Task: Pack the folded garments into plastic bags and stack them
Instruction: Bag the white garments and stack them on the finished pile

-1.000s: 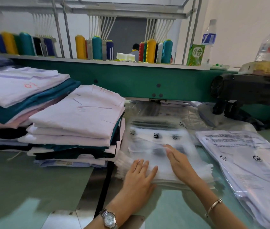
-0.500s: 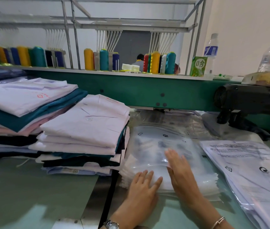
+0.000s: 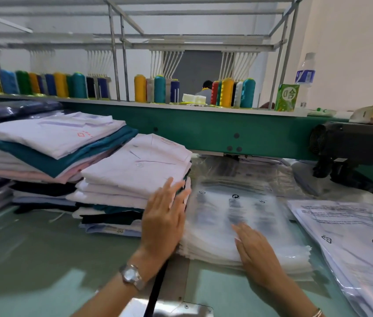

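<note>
Head view: my left hand [image 3: 163,216], fingers straight and spread wide, is at the right edge of the stack of folded garments [image 3: 135,175] in mid-frame. My right hand [image 3: 256,255] lies flat, fingers straight, on the pile of plastic bags [image 3: 226,211], lower centre-right.

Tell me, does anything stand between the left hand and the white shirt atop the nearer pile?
Nothing visible does. The left hand is right beside the white shirt, at its right edge. The right hand lies flat on the plastic bags.
</note>
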Demonstrator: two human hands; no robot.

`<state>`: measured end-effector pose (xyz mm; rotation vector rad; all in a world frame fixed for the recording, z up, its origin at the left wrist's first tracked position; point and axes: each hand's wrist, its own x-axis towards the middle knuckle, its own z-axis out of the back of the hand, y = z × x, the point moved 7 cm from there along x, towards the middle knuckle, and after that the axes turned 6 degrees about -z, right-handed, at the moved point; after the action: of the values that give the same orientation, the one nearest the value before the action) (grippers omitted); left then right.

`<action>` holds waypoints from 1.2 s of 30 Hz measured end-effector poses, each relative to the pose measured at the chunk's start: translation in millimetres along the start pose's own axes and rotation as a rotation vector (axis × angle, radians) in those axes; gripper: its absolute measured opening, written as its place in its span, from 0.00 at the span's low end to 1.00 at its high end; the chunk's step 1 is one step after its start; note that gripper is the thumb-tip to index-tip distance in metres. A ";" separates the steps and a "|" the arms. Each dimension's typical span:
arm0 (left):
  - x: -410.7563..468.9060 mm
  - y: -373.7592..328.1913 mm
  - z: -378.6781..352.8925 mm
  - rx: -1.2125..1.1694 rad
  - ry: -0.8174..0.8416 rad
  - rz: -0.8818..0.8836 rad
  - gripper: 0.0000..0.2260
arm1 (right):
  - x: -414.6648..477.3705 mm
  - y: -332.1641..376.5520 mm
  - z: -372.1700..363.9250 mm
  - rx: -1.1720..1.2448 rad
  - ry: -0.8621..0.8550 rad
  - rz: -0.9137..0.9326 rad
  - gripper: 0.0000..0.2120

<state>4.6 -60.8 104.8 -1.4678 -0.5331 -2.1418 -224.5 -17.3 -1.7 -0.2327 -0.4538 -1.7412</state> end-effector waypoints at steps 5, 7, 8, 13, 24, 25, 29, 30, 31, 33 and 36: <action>29.7 56.8 -3.7 0.243 0.565 -0.095 0.31 | 1.0 1.0 4.4 0.051 -0.031 0.002 0.20; 32.2 68.6 -8.7 0.275 0.703 -0.197 0.31 | 1.4 2.4 6.0 0.056 -0.045 0.006 0.18; 33.2 74.2 -7.8 0.261 0.705 -0.213 0.29 | 1.7 4.4 8.0 0.062 -0.066 0.019 0.16; 44.1 83.0 10.3 0.181 0.426 -0.089 0.15 | 0.4 2.5 15.6 -0.016 -0.066 -0.052 0.16; 68.2 53.5 40.8 0.071 0.065 0.121 0.14 | -5.7 33.5 57.3 0.376 -0.172 0.088 0.21; 66.9 47.0 43.2 0.070 0.050 0.104 0.12 | -6.8 38.5 56.8 0.470 -0.122 0.098 0.19; 58.8 4.6 48.8 0.113 -0.010 -0.004 0.10 | -4.1 55.1 52.3 0.977 0.125 -0.023 0.20; 54.8 -9.2 49.6 0.126 -0.024 -0.042 0.09 | 0.9 59.3 54.0 1.107 0.154 -0.060 0.19; 50.2 -21.6 49.2 0.125 -0.023 -0.070 0.09 | 7.9 62.6 56.5 1.247 0.172 -0.113 0.18; 39.8 -41.0 45.5 0.088 0.019 -0.088 0.11 | 25.4 68.4 58.1 1.556 0.242 -0.264 0.14; 28.6 -64.7 42.0 0.042 0.068 -0.087 0.16 | 46.3 82.2 59.4 1.821 0.367 -0.493 0.23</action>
<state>-10.9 10.2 143.3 -1.3669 -0.6241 -2.2252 -160.2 -47.0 84.5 1.5381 -1.6559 -1.1274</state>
